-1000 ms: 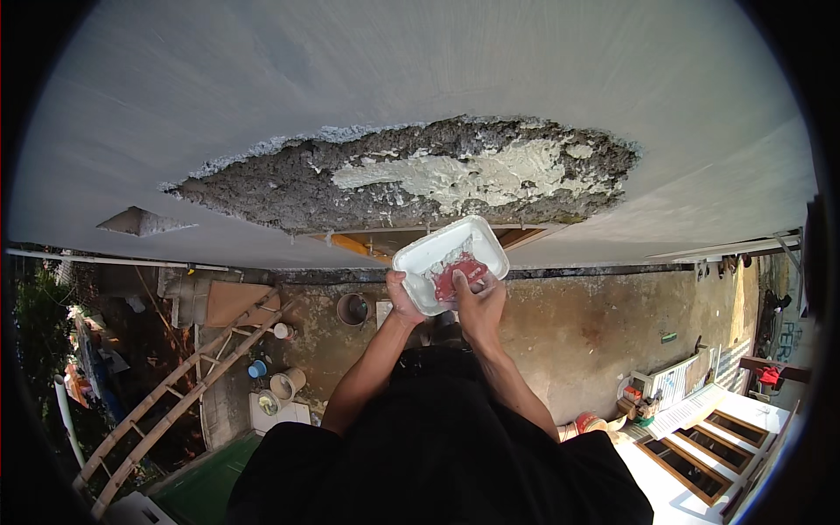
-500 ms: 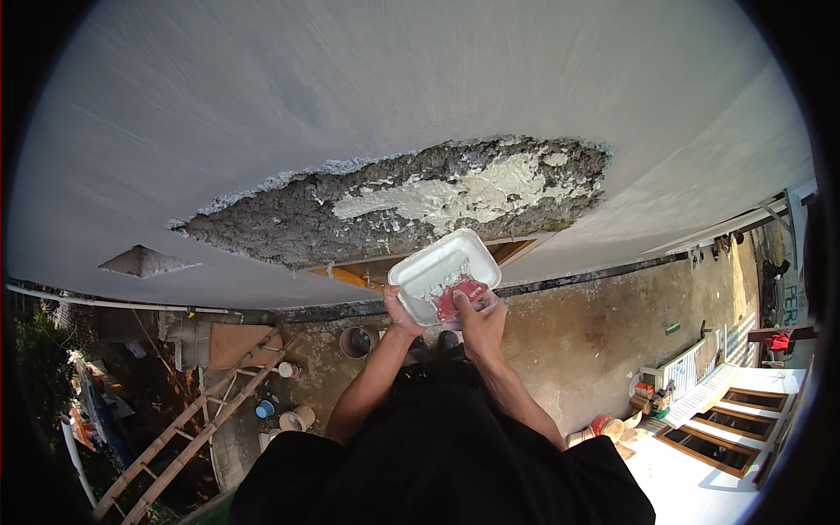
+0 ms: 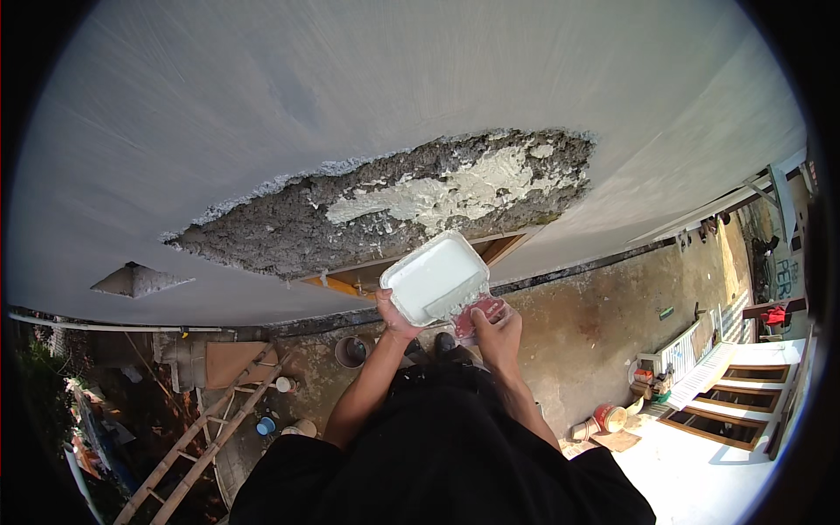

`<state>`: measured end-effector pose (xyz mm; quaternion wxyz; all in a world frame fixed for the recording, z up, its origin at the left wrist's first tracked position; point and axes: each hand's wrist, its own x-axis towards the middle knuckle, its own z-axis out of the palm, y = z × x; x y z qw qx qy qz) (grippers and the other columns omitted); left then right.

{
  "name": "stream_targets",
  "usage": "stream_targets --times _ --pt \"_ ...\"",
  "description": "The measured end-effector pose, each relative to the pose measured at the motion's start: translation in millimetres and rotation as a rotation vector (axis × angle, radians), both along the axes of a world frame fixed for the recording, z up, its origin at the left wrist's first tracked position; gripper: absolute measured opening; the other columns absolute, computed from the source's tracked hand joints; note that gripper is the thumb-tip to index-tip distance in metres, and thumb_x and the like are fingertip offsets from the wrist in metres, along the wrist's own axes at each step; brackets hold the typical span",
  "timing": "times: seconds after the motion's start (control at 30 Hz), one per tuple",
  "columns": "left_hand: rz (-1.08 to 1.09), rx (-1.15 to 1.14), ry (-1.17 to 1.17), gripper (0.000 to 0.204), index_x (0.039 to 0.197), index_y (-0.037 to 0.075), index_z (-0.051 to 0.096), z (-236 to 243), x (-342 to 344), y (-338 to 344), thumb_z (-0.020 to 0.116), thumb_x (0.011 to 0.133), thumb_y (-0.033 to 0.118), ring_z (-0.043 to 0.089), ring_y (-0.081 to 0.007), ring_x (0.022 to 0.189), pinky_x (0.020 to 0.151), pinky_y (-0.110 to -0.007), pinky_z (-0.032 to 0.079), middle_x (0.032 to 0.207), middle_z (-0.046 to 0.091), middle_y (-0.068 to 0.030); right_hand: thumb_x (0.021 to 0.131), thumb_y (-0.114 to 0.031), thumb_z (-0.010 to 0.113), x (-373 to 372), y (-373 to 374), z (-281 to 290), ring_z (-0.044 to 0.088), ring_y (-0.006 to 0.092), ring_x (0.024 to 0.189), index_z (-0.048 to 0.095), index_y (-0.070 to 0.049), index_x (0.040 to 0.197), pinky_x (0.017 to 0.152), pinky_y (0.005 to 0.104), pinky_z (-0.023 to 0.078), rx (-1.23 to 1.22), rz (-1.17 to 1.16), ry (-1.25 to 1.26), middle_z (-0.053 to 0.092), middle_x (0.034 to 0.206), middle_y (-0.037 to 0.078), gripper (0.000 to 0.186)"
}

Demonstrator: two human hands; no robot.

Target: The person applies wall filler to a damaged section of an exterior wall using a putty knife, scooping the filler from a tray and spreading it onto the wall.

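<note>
L hand (image 3: 399,318) has the white tray (image 3: 429,269) gripped at its near-left edge, thumb up over the rim; tray sits just above & between both hands. R hand (image 3: 499,337) pinches a red scraper (image 3: 466,321), thumb on top, at the tray's near-right corner, w/ pale paste (image 3: 470,296) smeared just past the fingertips.

Risks: paste could drop off the scraper or over the rim, b/c it's bunched right at the corner by R hand; it'd prob. land on the shoes (image 3: 445,343) below the hands. Tray could tip, since L hand has one side only & any hard push from R hand loads the far one. Thin tray might also flex or crack. Grip could slip if fingers are pasty. Beyond the hands, the rough patch (image 3: 271,232) in the wall (image 3: 394,79) looks crumbly; loose bits could fall into the tray.

Hard to see: L fingers under the tray, so can't tell how well they support it; R fingers behind the scraper, mostly hidden; scraper's working edge, lost in paste. Tray covers part of the wood frame (image 3: 505,249) just beyond it. Bucket (image 3: 352,352) left of L forearm: contents too dark to tell. Ladder (image 3: 201,437), farther left, cut off at bottom.
</note>
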<state>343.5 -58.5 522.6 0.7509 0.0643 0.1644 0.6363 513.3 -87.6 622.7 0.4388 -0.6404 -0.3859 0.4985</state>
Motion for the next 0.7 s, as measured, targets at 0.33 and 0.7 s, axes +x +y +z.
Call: stream_targets --times 0.33,0.7 --pt "-0.004 -0.047 0.035 0.086 0.141 0.007 0.038 -4 3 4 0.053 0.070 0.054 0.048 -0.0374 0.125 0.103 -0.056 0.038 0.139 0.047 -0.0153 0.078 -0.001 0.058 3 7 -27 0.061 0.0124 0.062 0.063 0.006 0.081 0.055 0.0262 0.050 0.022 -0.044 -0.010 0.066 0.073 0.009 0.009" --pt "0.010 -0.067 0.013 0.086 0.141 0.007 0.038 -9 -3 7 0.051 0.070 0.054 0.047 -0.0372 0.126 0.104 -0.055 0.037 0.140 0.046 -0.0150 0.080 0.002 0.060 -14 14 -32 0.063 0.0137 0.065 0.061 0.006 0.087 0.056 0.0275 0.052 -0.004 -0.144 0.346 0.065 0.079 0.009 0.008"
